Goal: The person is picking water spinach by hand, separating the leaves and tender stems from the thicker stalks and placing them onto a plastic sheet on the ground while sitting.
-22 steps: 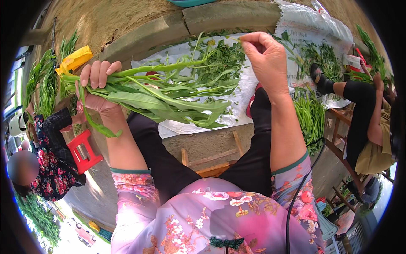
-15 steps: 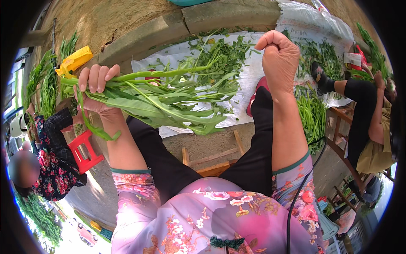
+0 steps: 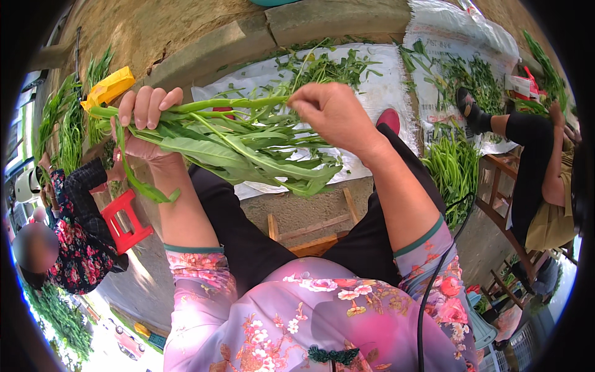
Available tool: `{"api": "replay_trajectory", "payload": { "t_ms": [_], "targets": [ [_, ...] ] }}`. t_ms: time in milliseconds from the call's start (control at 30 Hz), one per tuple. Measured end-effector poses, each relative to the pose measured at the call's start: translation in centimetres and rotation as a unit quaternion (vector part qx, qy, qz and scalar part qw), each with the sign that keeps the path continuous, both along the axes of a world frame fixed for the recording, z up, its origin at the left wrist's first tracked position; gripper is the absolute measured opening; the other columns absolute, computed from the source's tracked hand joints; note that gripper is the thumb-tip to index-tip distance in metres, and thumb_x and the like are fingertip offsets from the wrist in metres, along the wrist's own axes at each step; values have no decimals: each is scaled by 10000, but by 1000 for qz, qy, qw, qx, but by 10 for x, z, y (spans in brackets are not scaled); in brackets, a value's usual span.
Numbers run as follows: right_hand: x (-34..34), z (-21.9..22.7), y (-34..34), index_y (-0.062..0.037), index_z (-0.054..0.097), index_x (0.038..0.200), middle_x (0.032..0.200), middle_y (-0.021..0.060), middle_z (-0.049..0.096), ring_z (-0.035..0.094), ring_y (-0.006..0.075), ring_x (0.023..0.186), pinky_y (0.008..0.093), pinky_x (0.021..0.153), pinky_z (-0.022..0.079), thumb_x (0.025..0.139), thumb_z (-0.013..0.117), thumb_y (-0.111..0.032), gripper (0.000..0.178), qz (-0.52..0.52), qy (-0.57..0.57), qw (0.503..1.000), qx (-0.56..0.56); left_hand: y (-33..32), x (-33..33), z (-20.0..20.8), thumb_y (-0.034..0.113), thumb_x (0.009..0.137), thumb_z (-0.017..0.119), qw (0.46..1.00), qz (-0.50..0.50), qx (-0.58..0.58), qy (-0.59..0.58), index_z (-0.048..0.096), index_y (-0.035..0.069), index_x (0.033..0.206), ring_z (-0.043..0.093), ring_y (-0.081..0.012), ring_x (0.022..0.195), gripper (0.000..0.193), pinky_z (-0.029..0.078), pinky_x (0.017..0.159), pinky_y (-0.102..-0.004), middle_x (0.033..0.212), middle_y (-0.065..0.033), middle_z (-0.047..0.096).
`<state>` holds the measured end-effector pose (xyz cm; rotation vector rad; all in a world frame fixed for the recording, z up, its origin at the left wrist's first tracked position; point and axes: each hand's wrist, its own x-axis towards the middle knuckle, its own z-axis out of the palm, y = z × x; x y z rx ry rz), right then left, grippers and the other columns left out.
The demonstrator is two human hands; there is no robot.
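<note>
My left hand (image 3: 149, 121) is closed round a bunch of water spinach (image 3: 235, 146), its long stems and narrow leaves pointing to the right above my knees. At the right end of an upper, leafless stem, my right hand (image 3: 331, 115) is closed in a pinch, thumb against forefinger. The fingertips meet the stem tip there; the exact grip is partly hidden by the curled fingers. Beneath, a white plastic sheet (image 3: 387, 80) bears a heap of loose cut leaves (image 3: 328, 68).
A pile of long green stems (image 3: 451, 177) lies right of my leg. On the left are a yellow bag (image 3: 108, 88) and a red stool (image 3: 126, 222) beside a seated person. Another person sits at right with greens. A stone curb (image 3: 211, 54) runs behind the sheet.
My right hand has come down and leftward from a raised fist beside the bunch to the stem's end. My left hand keeps its hold, nearly still.
</note>
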<state>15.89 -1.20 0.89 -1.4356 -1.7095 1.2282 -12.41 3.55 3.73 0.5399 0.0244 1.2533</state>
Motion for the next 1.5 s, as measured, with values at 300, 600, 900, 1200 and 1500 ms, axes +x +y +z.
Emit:
{"api": "replay_trajectory", "payload": {
  "t_ms": [300,600,900,1200,1500],
  "targets": [
    [-5,-5,-5,-64,483,1257,777,243,631,611,421,759,514,688,478,878,464,-139,387,33,-151,988,14,1,5,-3,244,817,630,1000,-19,-6,-6,533,171,710,396,-84,599,162,325,757,-280,627,50,416],
    [-18,-6,-4,52,508,1234,798,150,634,607,238,695,348,632,478,866,523,-137,413,2,189,966,-178,2,4,-4,240,816,630,1000,-22,2,-12,542,169,714,400,-83,604,152,324,761,-281,633,50,423],
    [-32,-9,-10,-63,660,979,780,-54,561,466,33,660,199,646,390,811,642,-135,184,-76,447,809,-375,2,8,-4,240,813,625,1000,-13,6,-16,540,175,709,396,-78,594,149,317,754,-277,624,53,418],
    [12,3,7,-54,664,901,802,6,637,569,107,802,264,752,430,812,653,-153,134,-33,103,977,-186,0,1,-3,228,810,619,1000,-5,6,-18,532,181,696,395,-74,591,151,320,755,-275,618,56,413],
    [28,1,11,-49,657,797,780,100,613,596,288,805,384,709,475,778,620,-131,92,-122,-149,966,172,-3,3,-1,232,815,622,1000,-10,10,-12,531,182,685,399,-75,591,166,321,731,-265,614,53,421]
  ]
}}
